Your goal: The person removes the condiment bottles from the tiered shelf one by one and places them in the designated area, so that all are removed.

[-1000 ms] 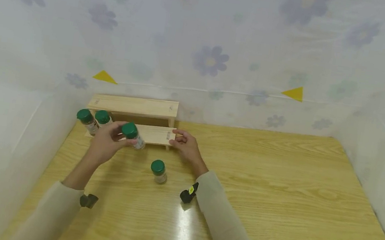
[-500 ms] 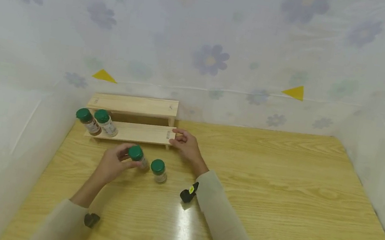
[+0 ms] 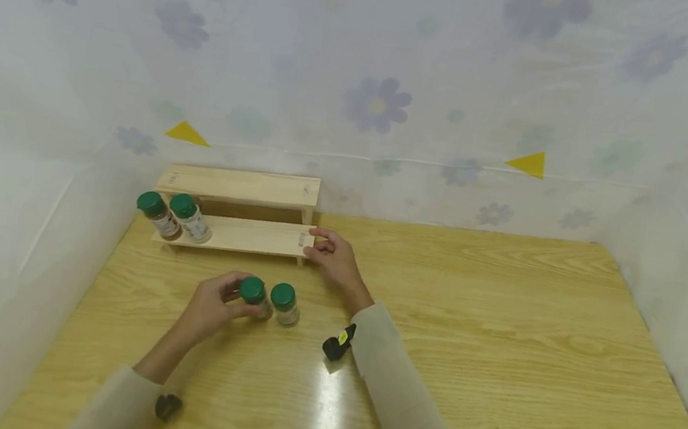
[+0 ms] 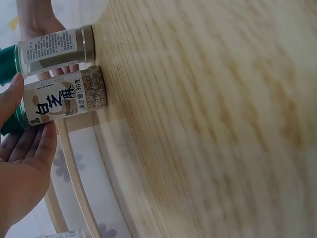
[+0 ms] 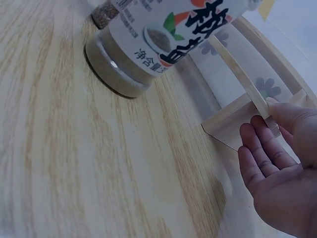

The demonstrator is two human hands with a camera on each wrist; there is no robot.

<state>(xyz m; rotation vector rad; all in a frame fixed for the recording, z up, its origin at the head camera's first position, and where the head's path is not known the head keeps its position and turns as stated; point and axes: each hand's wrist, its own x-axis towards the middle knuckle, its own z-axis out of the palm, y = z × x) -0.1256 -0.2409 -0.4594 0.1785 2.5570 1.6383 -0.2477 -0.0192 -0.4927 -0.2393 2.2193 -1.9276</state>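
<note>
In the head view, my left hand (image 3: 214,310) holds a green-capped spice jar (image 3: 262,304) between thumb and fingers, upright at the tabletop. The left wrist view shows pale seeds in this sesame jar (image 4: 64,100). Right beside it stands another green-capped spice jar (image 3: 286,310), with fine greyish-brown powder visible in the right wrist view's powder jar (image 5: 119,62). My right hand (image 3: 338,266) pinches the right end of the lower step of a two-tier wooden rack (image 3: 254,237), thumb above and fingers below. The right wrist view shows that same hand (image 5: 282,158) at the board's end.
Two more green-capped jars, one reddish-brown jar (image 3: 165,223) and one pale jar (image 3: 196,224), stand on the lower step's left end. The upper step (image 3: 241,186) is behind, near the flowered sheet wall (image 3: 420,196). Wood-grain tabletop (image 3: 498,341) extends to the right.
My left hand has carried the sesame jar from in front of the lower step down and rightward to the tabletop, beside the powder jar. My right hand has stayed on the rack.
</note>
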